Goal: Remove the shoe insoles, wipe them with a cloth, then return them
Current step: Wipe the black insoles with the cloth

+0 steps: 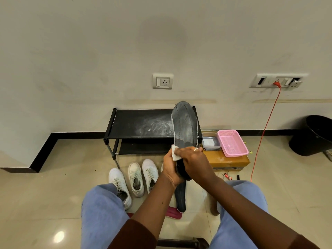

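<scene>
A dark grey insole (pixel 185 126) stands upright in front of me, toe end up. My left hand (pixel 170 169) grips its lower heel part from the left. My right hand (pixel 195 159), with a ring on one finger, holds a white cloth (pixel 174 154) against the insole's lower face. A second dark insole (pixel 180 197) lies on the floor between my knees, with a red insole (pixel 173 212) beside it. Three white sneakers (pixel 136 178) stand on the floor to the left of my hands.
A low black shoe rack (pixel 136 124), dusted with white powder, stands against the wall. To its right a cardboard box (pixel 228 159) carries a pink basket (pixel 232 142) and a clear container (pixel 211 143). An orange cable (pixel 264 133) hangs from a wall socket. A black bin (pixel 314 135) stands far right.
</scene>
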